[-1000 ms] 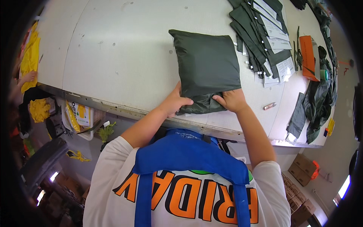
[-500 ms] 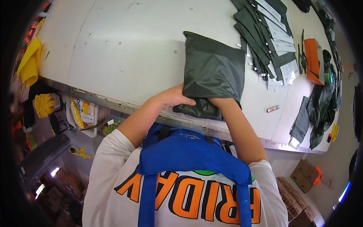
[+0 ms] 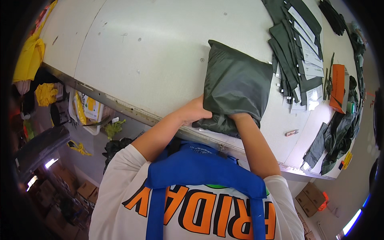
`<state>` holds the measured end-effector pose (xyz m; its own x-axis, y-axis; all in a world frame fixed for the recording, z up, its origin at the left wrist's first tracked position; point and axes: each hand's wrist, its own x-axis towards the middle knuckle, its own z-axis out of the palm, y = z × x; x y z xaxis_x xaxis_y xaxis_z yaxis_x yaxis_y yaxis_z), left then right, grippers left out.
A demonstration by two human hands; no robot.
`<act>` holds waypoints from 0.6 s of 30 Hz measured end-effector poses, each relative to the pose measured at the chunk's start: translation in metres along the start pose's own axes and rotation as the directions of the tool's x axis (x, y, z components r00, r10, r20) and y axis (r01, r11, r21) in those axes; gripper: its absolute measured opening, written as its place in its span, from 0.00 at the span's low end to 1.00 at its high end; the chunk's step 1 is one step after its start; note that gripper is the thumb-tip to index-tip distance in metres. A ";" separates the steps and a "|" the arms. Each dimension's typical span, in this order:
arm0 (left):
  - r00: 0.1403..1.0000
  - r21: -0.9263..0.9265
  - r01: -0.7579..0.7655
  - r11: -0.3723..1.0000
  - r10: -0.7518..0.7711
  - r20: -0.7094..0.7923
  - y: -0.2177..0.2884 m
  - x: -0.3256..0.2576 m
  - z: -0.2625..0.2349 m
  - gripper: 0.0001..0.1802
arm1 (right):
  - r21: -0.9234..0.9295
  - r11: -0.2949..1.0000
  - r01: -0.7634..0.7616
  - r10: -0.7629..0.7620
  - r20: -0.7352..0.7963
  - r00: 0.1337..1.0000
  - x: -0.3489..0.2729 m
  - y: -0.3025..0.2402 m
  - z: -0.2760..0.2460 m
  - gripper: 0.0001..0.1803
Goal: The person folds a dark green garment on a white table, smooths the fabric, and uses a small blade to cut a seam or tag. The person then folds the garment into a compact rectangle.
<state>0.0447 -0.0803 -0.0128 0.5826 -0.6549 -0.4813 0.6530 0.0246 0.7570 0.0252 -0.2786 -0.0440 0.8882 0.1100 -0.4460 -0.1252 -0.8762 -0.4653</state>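
Observation:
A dark green-black plastic bag (image 3: 238, 82) lies on the table's near edge, puffed up, its opening toward me. My left hand (image 3: 197, 110) grips the bag's near left side, thumb on top and the other fingers hidden beneath or behind it. At the mouth, my right hand (image 3: 240, 116) reaches in under the upper layer. Its fingers are covered by the plastic, so whether they hold anything does not show. A lower fold of the bag (image 3: 222, 125) sticks out toward me below both hands.
Overlapping dark flat bags with white labels (image 3: 310, 52) lie at the far right. An orange box (image 3: 339, 88), crumpled dark plastic (image 3: 340, 132) and a small tube-like item (image 3: 292, 133) are on the right. Below the table's left edge hangs a white basket (image 3: 90, 112).
The whole view has shifted, with table and bag appearing farther right and lower. The bag looks a little more puffed up. Both hands stay at its near side.

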 end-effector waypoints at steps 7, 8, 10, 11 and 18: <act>0.982 -0.023 -0.067 0.998 0.061 -0.180 -0.019 -0.017 0.003 0.42 | -0.094 0.995 -0.032 0.031 -0.009 0.999 -0.001 -0.005 -0.001 0.34; 0.975 0.072 -0.042 0.997 0.057 -0.217 -0.021 -0.014 0.002 0.43 | -0.084 0.996 -0.036 0.033 -0.028 0.999 0.007 -0.003 -0.003 0.34; 0.956 0.256 0.013 0.966 0.063 -0.286 -0.006 -0.011 0.012 0.43 | -0.087 0.995 -0.050 0.049 -0.013 0.999 0.019 0.000 -0.010 0.34; 0.971 0.091 0.000 0.996 0.022 -0.239 -0.012 -0.013 0.011 0.47 | -0.085 0.995 -0.057 0.059 0.021 0.998 0.020 0.002 -0.014 0.34; 0.976 0.307 -0.028 0.951 0.093 -0.197 -0.012 -0.020 -0.002 0.55 | -0.305 0.923 0.235 -0.312 -0.235 0.920 -0.062 -0.022 -0.031 0.29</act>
<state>0.0261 -0.0663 -0.0136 0.7245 -0.4878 -0.4869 0.4561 -0.1904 0.8693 -0.0134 -0.2802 0.0175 0.9605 0.2647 -0.0855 0.2283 -0.9259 -0.3009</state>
